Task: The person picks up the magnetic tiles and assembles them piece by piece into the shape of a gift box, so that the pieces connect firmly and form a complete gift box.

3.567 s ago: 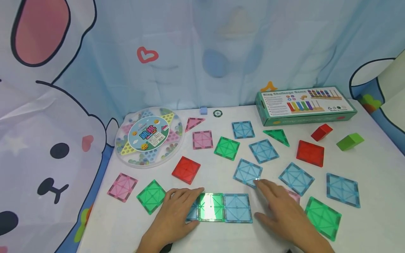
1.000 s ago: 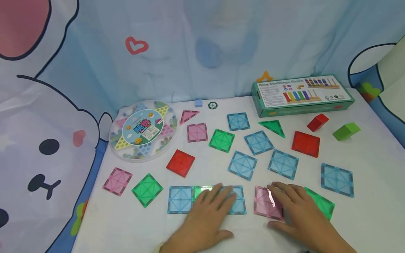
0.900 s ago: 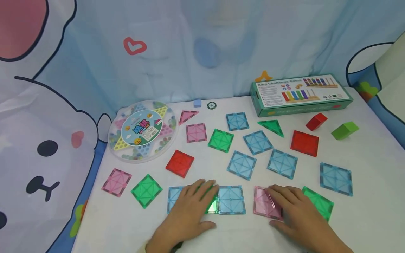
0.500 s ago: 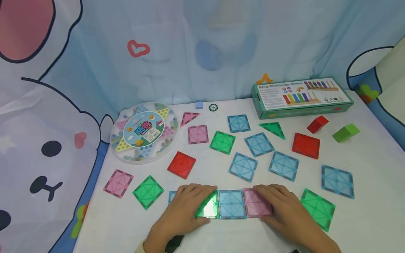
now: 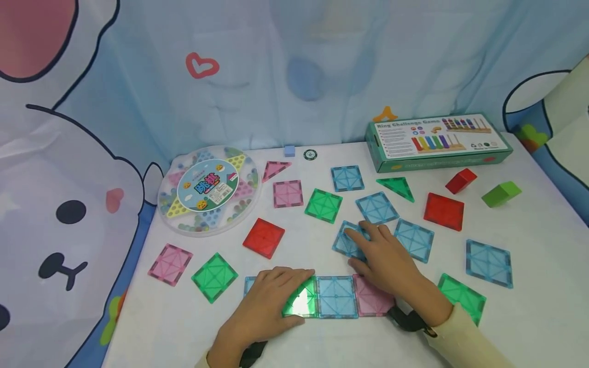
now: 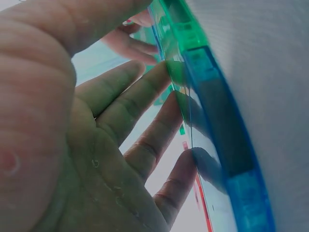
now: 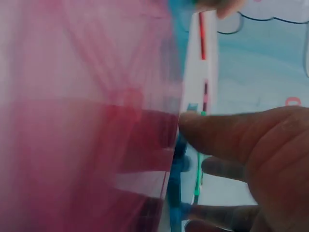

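Observation:
My left hand [image 5: 265,303] rests over the left end of a row of flat see-through magnetic tiles. It covers most of the first blue tile [image 5: 249,284] and part of the green tile [image 5: 302,300]; its fingertips [image 6: 186,159] touch the tile surface. Beside the green one lie a blue tile [image 5: 337,297] and a pink tile [image 5: 370,296], edge to edge. My right hand [image 5: 385,259] reaches past the pink tile, fingers spread over a loose blue tile [image 5: 342,244], thumb near its front edge. The right wrist view shows the pink tile [image 7: 96,96] large and close.
More loose tiles lie around, including a red tile [image 5: 264,238], a green tile [image 5: 214,277] and a blue tile [image 5: 415,240]. Behind stand a Chinese checkers box [image 5: 209,190] and a green game box [image 5: 439,142]. Red [image 5: 461,181] and green [image 5: 501,194] blocks sit at right.
The pink tile was slid left by the right hand against the row's right end. The right hand then let go and moved up to the loose blue tile. The left hand stayed on the row lately.

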`<action>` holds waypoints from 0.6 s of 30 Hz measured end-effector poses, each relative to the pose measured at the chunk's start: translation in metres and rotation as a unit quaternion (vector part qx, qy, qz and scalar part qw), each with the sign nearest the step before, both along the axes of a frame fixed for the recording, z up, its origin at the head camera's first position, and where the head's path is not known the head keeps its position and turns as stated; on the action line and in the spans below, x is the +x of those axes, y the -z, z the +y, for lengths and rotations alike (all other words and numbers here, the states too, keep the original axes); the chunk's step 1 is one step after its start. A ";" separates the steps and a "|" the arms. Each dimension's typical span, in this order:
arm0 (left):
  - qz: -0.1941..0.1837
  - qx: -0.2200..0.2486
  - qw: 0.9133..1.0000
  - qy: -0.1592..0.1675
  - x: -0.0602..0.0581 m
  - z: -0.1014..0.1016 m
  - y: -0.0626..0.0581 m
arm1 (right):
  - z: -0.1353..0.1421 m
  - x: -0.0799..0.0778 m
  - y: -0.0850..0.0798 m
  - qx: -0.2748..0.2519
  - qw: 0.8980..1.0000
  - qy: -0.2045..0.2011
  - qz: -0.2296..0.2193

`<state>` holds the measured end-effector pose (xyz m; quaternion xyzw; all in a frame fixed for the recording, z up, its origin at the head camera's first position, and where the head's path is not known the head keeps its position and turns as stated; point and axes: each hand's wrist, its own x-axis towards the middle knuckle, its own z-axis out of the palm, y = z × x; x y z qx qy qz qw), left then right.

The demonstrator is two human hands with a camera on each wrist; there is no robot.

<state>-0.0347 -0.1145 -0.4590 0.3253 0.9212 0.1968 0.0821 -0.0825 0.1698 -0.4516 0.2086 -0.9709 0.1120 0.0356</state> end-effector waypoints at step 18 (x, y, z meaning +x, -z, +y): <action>-0.006 0.006 1.000 -0.008 0.000 -0.001 0.001 | 0.028 0.001 -0.018 -0.028 0.990 -0.056 -0.124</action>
